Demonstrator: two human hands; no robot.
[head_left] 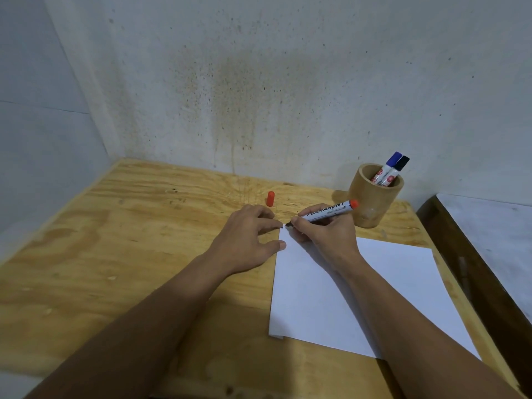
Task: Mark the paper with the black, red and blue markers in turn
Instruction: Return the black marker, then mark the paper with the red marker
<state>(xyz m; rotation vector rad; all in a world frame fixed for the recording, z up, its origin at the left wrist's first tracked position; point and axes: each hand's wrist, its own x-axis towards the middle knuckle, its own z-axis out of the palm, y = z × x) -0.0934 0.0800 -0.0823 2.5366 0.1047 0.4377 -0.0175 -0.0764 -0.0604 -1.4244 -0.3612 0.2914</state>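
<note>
A white sheet of paper (331, 295) lies on the plywood table (121, 254), right of centre. My right hand (325, 234) grips the uncapped red marker (331, 210), its tip touching the paper's far left corner. The marker's red cap (270, 198) stands upright on the table behind my hands. My left hand (247, 240) rests flat with spread fingers, the fingertips pressing the paper's left edge near that corner. The blue marker (389, 167) and the black marker (397, 169) stand capped in a wooden cup (374, 203) at the back right.
A stained wall rises right behind the table, and another wall closes the left side. A dark wooden ledge (472, 272) runs along the table's right edge.
</note>
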